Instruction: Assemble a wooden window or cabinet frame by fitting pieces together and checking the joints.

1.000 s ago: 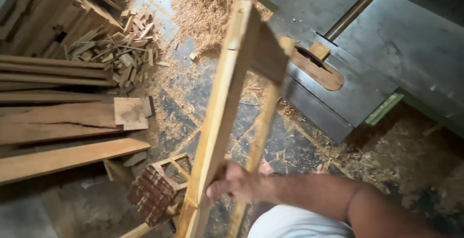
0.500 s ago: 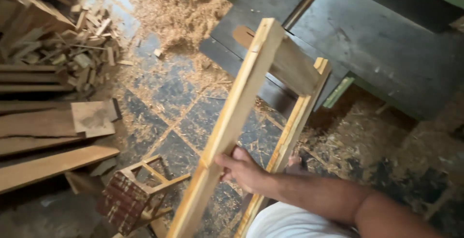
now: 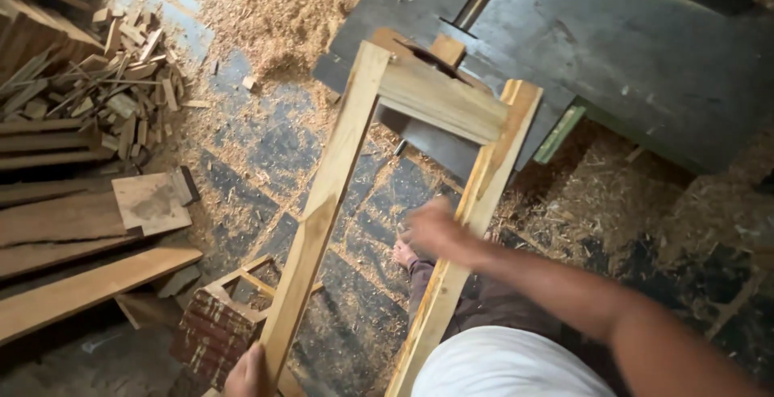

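A pale wooden frame (image 3: 439,99), two long rails joined by a crosspiece at the far end, stands tilted in front of me. Its top leans toward the grey saw table (image 3: 645,50). My left hand (image 3: 246,374) shows at the bottom edge, wrapped on the left rail (image 3: 322,212). My right hand (image 3: 434,229) is blurred and lies against the inner side of the right rail (image 3: 484,179), about halfway up. Whether its fingers grip the rail is unclear. My bare foot (image 3: 403,253) rests on the floor between the rails.
Sawdust (image 3: 274,2) covers the dark tiled floor at the back. A heap of wood offcuts (image 3: 105,91) and several long planks (image 3: 81,284) lie at the left. A small wooden stool with a reddish woven seat (image 3: 214,328) stands beside the left rail.
My right hand has left the left rail and crossed to the right rail. My left hand has come into view on the left rail. The frame's top now shows both rails and the crosspiece.
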